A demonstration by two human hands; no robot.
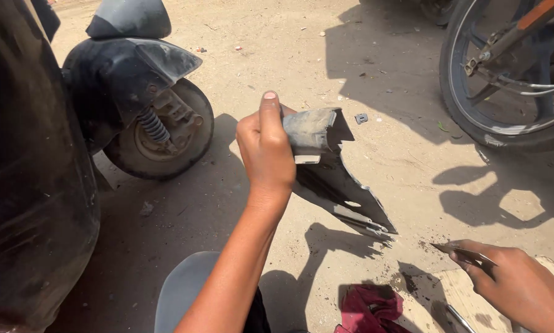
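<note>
My left hand (266, 148) is raised at the middle of the view and grips a dusty black plastic scooter panel (332, 172) by its upper end, thumb up along its edge. The panel hangs down to the right, above the sandy ground. My right hand (516, 282) is low at the right, closed on a thin dark metal tool (465, 251) whose tip points left toward the panel's lower end. A gap separates the tool's tip from the panel.
A black scooter (36, 185) fills the left side, its small front wheel (166, 132) and spring showing. A motorcycle wheel (511, 80) stands at the top right. A red cloth (369, 308) and a wooden board (468, 296) lie at the bottom.
</note>
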